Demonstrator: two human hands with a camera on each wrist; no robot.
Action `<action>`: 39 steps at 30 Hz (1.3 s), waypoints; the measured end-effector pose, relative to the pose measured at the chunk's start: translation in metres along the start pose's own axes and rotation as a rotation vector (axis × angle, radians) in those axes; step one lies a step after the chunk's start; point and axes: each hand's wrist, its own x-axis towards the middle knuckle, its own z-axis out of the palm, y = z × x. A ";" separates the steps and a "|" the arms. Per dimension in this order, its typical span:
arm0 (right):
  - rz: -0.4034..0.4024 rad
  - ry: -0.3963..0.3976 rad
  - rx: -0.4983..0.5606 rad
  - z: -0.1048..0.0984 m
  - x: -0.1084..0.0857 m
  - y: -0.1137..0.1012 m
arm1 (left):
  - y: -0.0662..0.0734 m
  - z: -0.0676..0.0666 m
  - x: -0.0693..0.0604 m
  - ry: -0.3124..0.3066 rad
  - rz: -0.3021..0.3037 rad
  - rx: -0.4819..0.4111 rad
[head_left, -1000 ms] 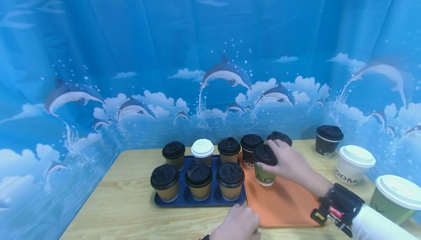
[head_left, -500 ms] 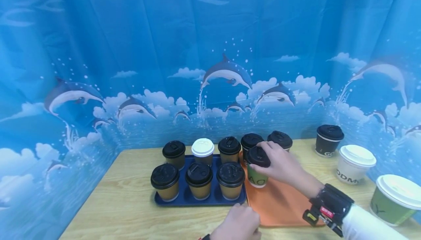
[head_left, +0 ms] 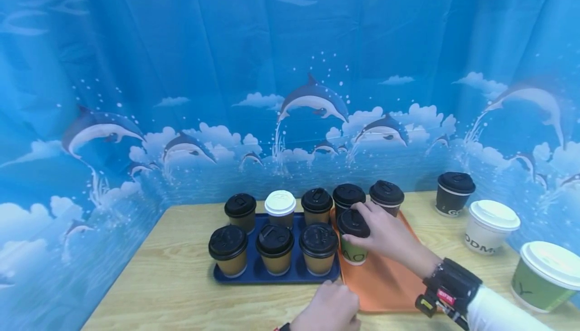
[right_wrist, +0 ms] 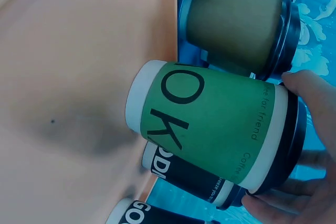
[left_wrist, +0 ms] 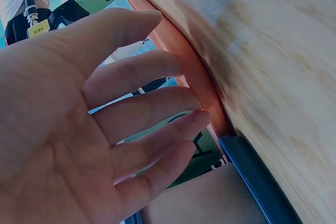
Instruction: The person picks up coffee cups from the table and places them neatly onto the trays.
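My right hand (head_left: 385, 233) grips a green paper coffee cup (head_left: 354, 250) by its black lid, thumb on one side and fingers on the other. The cup is upright at the left side of the orange tray (head_left: 389, 283); whether its base touches the tray I cannot tell. In the right wrist view, the green cup (right_wrist: 210, 114) shows large black letters. Two black-lidded cups, a left one (head_left: 348, 195) and a right one (head_left: 386, 193), stand at the tray's back. My left hand (head_left: 327, 308) is near the tray's front-left corner, holding nothing, its fingers (left_wrist: 142, 108) loosely bent.
Left of the orange tray, a navy tray (head_left: 290, 276) bears several brown cups with black lids and one white-lidded cup (head_left: 280, 205). On the table's right stand a black cup (head_left: 454, 195), a white cup (head_left: 489, 227) and a larger green cup (head_left: 544, 275). A dolphin-print curtain (head_left: 290, 69) hangs behind.
My right hand has carried the green cup left and slightly toward me, close to the navy tray. The back-right black-lidded cup is now less covered. My left hand has stayed put.
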 end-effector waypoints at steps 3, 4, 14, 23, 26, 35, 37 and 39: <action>0.001 0.012 0.008 0.002 -0.001 0.001 | 0.000 0.000 0.000 0.003 0.004 0.003; 0.001 0.016 0.010 0.003 -0.001 0.001 | 0.000 0.000 0.000 0.010 0.007 0.009; 0.042 0.020 0.071 -0.005 0.001 0.011 | 0.002 0.001 -0.002 0.066 0.014 0.057; 0.201 0.066 0.129 -0.029 0.031 0.065 | 0.001 0.002 -0.001 0.068 0.025 0.047; 0.270 -0.001 0.126 -0.024 0.036 0.083 | 0.001 0.003 -0.001 0.054 0.017 0.046; 0.346 -0.112 0.119 -0.008 0.040 0.109 | 0.003 0.005 0.001 0.016 -0.003 0.053; 0.338 -0.103 0.129 -0.007 0.042 0.109 | 0.002 0.004 0.001 0.009 -0.002 0.045; 0.330 -0.093 0.136 -0.007 0.043 0.109 | 0.001 0.003 0.001 0.029 0.005 0.063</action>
